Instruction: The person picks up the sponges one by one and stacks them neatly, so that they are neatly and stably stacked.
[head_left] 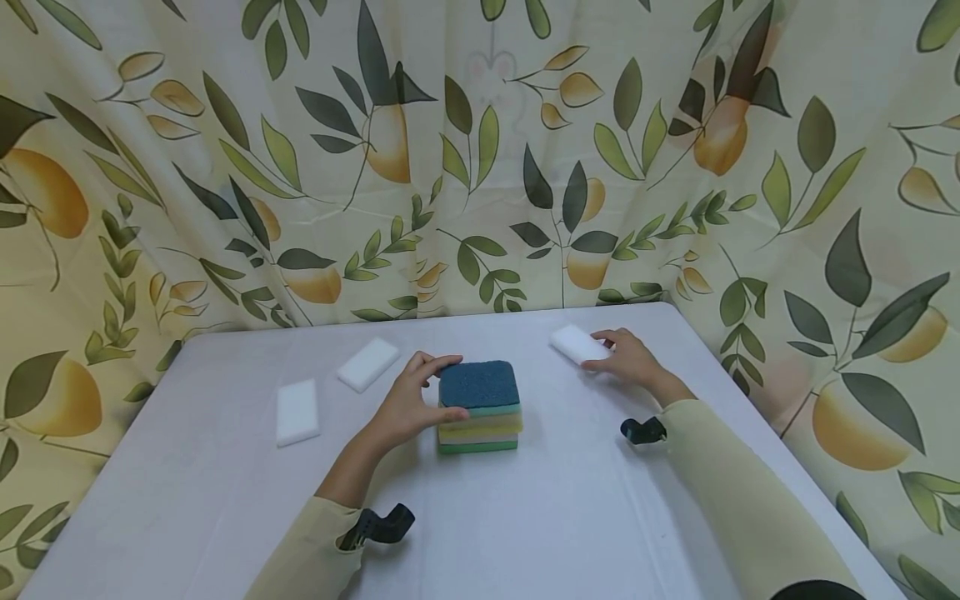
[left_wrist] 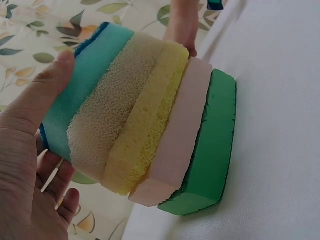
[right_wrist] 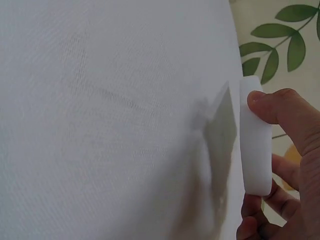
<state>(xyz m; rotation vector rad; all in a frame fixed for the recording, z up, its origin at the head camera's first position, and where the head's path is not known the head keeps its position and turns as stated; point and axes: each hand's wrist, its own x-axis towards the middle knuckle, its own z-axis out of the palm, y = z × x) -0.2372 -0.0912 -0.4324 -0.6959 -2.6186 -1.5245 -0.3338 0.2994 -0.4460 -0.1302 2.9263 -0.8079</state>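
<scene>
A stack of sponges (head_left: 480,429) stands on the table, its layers green, pale pink, yellow, beige and teal in the left wrist view. The topmost is a teal sponge (left_wrist: 92,80) with a dark blue scouring face. My left hand (head_left: 412,400) holds this top sponge at its left side, thumb on the near edge and fingers at the far edge. Toward the back right, my right hand (head_left: 630,360) grips a white sponge block (right_wrist: 255,140) between thumb and fingers. In the right wrist view the block is lifted off the tabletop, its shadow beside it.
Two more white sponge blocks lie left of the stack, one white block (head_left: 297,412) nearer and another white block (head_left: 367,365) farther back. A white cloth covers the table (head_left: 570,517). Behind it hangs a leaf-patterned curtain (head_left: 487,233).
</scene>
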